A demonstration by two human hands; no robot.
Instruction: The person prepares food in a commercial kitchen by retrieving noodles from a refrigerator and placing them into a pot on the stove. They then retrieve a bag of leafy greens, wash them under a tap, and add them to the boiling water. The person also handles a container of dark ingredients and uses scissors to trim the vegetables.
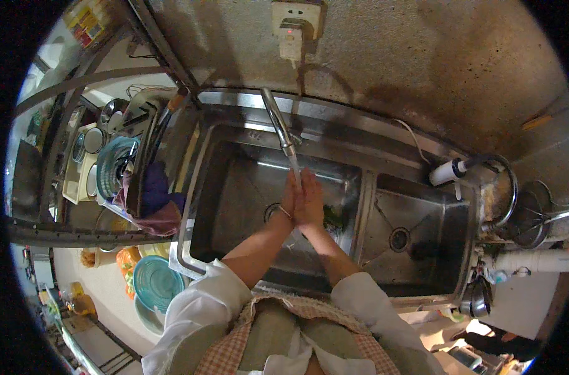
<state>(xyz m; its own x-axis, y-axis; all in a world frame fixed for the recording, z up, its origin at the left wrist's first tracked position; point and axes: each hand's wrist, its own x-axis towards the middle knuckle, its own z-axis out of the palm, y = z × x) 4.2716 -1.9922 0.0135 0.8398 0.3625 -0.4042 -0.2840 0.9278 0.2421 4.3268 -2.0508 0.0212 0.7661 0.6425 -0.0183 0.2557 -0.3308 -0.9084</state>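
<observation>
My left hand [288, 194] and my right hand [311, 201] are pressed palm to palm under a chrome faucet [277, 119]. A thin stream of water [295, 164] runs from its spout onto my fingers. Neither hand holds anything, and the fingers point toward the wall. A thin band [285, 212] circles my left wrist. Below the hands lies the large basin of a stainless steel double sink [237, 187], its drain [270, 211] partly hidden by my left forearm. Some green leafy bits [333, 218] are in this basin, to the right of my right hand.
The smaller basin [420, 211] adjoins on the right. A white cylindrical device [446, 173] with a hose stands at its back corner. A socket with a plug [291, 40] is on the wall. Left are a metal rack [92, 236], purple cloths [155, 197] and a teal colander [158, 283].
</observation>
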